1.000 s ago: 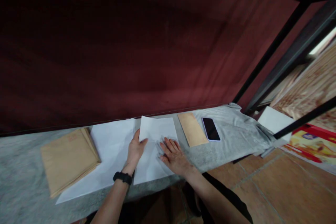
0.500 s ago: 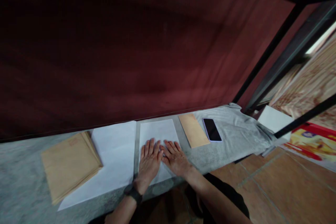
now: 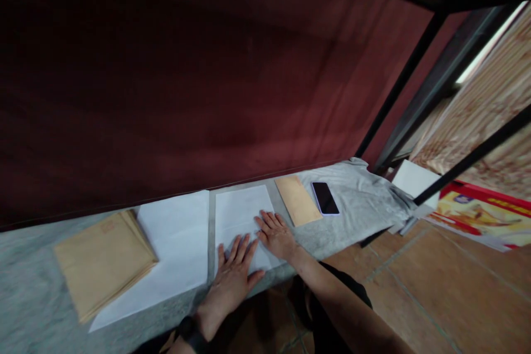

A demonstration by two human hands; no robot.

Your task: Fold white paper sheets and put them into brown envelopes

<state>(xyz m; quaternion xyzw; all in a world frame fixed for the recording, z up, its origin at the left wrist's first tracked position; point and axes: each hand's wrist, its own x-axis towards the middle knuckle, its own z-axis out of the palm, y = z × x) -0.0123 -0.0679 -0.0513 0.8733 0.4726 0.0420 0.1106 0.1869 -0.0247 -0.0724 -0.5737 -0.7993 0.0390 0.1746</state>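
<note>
A sheet of white paper lies flat on the grey cloth in front of me. My left hand rests on its near left part, fingers spread and a dark band at the wrist. Higher up on the sheet's right side lies my right hand, palm down with fingers stretched out. Neither hand grips anything. Just right of the sheet is a single brown envelope. To the left, a larger area of white paper lies partly under a stack of brown envelopes.
A phone with a dark screen lies right of the single envelope. Grey cloth covers the narrow bench, backed by a dark red panel. Black metal bars and a red printed box stand at the right.
My left hand has slid toward me, its thumb now spread. My right hand has moved slightly up the sheet, so the hands are farther apart. The view has shifted a little right.
</note>
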